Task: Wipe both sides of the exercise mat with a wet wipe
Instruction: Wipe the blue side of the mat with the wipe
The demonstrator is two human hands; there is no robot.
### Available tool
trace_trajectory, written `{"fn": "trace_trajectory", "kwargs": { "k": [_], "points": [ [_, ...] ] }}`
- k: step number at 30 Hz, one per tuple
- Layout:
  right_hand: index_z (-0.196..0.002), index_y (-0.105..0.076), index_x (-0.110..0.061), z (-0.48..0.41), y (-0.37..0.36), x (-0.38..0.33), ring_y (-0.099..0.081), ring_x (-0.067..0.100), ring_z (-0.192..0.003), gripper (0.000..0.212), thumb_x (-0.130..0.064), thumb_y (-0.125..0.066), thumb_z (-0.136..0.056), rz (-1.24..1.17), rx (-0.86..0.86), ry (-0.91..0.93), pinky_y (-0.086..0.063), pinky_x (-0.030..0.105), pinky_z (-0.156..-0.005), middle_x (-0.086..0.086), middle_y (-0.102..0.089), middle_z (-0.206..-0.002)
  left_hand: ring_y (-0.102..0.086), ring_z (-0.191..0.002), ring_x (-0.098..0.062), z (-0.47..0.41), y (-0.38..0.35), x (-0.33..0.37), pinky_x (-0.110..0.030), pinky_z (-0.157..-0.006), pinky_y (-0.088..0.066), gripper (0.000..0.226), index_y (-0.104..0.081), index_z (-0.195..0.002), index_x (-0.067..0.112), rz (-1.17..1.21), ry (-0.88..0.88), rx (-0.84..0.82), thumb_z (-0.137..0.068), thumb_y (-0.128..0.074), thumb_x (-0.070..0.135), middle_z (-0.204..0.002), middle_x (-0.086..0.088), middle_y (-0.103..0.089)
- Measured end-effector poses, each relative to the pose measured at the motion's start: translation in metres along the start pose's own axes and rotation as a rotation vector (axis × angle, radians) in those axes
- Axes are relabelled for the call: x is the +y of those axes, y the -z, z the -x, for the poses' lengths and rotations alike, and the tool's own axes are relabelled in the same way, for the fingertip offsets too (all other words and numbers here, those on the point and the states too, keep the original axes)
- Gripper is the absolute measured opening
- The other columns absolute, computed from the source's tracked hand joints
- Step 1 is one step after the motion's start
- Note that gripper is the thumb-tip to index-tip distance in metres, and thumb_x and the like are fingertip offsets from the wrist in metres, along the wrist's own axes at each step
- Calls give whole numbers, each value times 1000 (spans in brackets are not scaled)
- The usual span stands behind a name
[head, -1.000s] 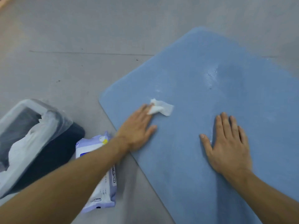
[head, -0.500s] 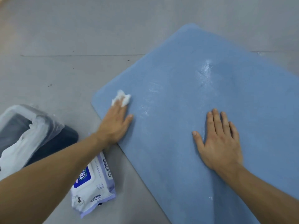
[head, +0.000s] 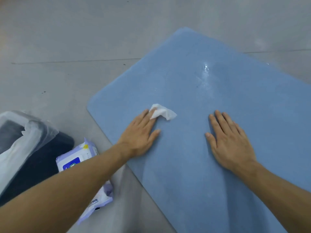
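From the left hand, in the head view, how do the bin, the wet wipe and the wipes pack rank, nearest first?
1. wet wipe, at the fingertips of the left hand.
2. wipes pack, left of the mat.
3. bin, farther left, beyond the pack.

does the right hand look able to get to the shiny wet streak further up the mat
Probably yes: the right hand lies flat and holds nothing, and only bare mat lies between its fingers and the wet streak.

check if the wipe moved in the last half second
Yes. The wipe, pressed by the left hand, has slid right along the mat, away from its left corner, toward the right hand.
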State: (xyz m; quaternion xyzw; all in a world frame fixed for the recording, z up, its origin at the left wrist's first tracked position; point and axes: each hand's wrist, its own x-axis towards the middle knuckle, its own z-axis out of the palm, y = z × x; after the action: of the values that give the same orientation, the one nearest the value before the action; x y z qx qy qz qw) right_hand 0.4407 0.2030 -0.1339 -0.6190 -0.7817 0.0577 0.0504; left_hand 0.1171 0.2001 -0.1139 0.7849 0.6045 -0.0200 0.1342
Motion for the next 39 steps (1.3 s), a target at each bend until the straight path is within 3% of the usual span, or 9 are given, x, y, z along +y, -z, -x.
{"fn": "trace_trajectory", "kwargs": {
  "k": [3, 7, 15, 20, 25, 28, 30, 34, 39],
  "points": [
    [-164, -26, -17, 13, 5, 18, -14, 19, -160, 71, -53, -20, -104, -19, -5, -73, -13, 38, -126, 1, -19, -173, 1, -160, -20, -22, 11, -28, -41, -129, -5, 89, -7, -166, 21, 3, 208, 22, -91, -3, 69, -174, 2, -5],
    [-165, -24, -17, 25, 7, 32, -14, 20, -160, 76, -58, -18, -102, -50, 1, -162, -15, 41, -127, 2, -19, -173, -2, -160, -23, -51, 13, -12, -44, -129, -7, 86, -8, -166, 19, 162, 268, 45, -95, -13, 66, -174, 1, -5],
    [-163, -31, -18, 28, 8, 40, -20, 23, -158, 68, -49, -22, -103, -85, 41, -190, -20, 45, -125, 6, -24, -171, -2, -160, -26, -52, -11, 131, -41, -129, -4, 74, -17, -165, 14, 37, -347, -38, -102, -21, 54, -173, -2, -13],
    [-163, -30, -22, 33, 16, 64, -15, 19, -159, 68, -49, -18, -103, -103, 21, -207, -18, 43, -125, 2, -21, -172, 10, -159, -15, -28, -21, 130, -33, -129, 3, 69, -12, -166, 15, -43, -503, -77, -107, -24, 50, -174, 0, -1],
    [-164, -26, -23, 35, 16, 73, -11, 17, -160, 68, -52, -17, -103, -90, 13, -196, -14, 42, -127, -1, -18, -173, -15, -158, -26, -49, 6, 49, -41, -129, -12, 76, -21, -163, 13, 9, -193, -18, -99, -20, 55, -171, -5, -17],
    [-164, -27, -22, 38, 15, 72, -13, 19, -160, 67, -53, -20, -104, -87, 35, -218, -15, 43, -127, 2, -20, -173, -17, -158, -30, -55, 21, -10, -44, -129, -13, 89, -25, -162, 11, 11, 111, 12, -93, -10, 64, -171, -8, -18],
    [-164, -28, -22, 38, 15, 72, -14, 20, -159, 68, -53, -22, -104, -84, 45, -224, -15, 42, -127, 3, -21, -172, -16, -158, -28, -51, 27, -34, -47, -128, -16, 89, -24, -163, 13, 17, 174, 12, -94, -9, 68, -172, -6, -16],
    [-164, -28, -21, 38, 14, 70, -15, 21, -159, 68, -53, -21, -104, -78, 49, -226, -15, 43, -127, 4, -21, -172, -3, -160, -21, -28, 12, 0, -43, -129, -11, 74, -11, -166, 20, -6, -168, -16, -104, -25, 57, -173, -7, -5],
    [-164, -29, -21, 37, 14, 71, -16, 22, -159, 69, -53, -21, -103, -86, 50, -225, -17, 44, -127, 4, -21, -172, -2, -159, -19, 6, -29, 113, -37, -129, -4, 70, -23, -164, 15, 18, -510, -39, -106, -33, 52, -171, -6, -19]
  ]
}}
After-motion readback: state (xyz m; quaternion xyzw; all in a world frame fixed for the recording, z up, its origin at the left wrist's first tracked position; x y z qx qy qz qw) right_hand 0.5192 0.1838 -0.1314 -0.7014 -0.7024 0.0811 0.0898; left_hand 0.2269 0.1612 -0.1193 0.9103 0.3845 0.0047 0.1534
